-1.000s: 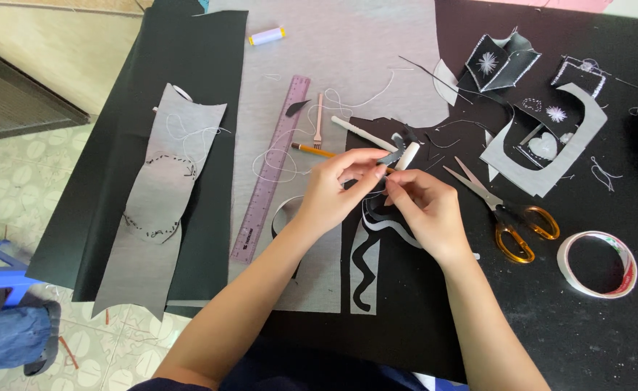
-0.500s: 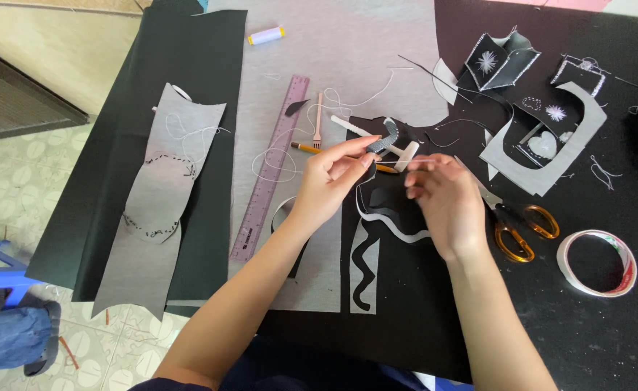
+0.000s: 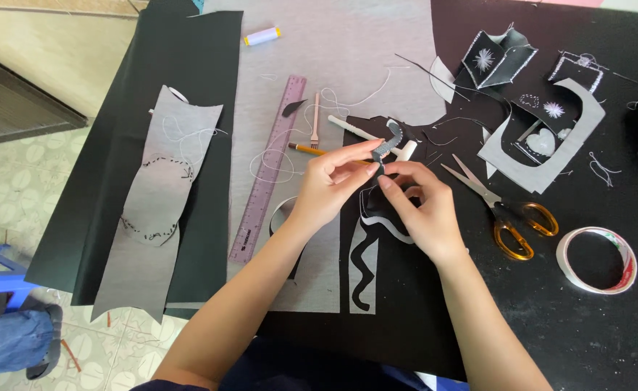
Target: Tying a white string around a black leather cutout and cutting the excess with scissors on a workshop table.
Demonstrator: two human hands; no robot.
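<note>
A small curved grey fabric piece [image 3: 389, 140] was held above the middle of the bench [image 3: 609, 333], pinched between the fingertips of the left hand [image 3: 331, 185]. The right hand [image 3: 420, 206], fingers curled nearly shut, touched its lower end. Orange-handled scissors [image 3: 504, 210] lay just right; a purple ruler [image 3: 268, 170] lay left.
</note>
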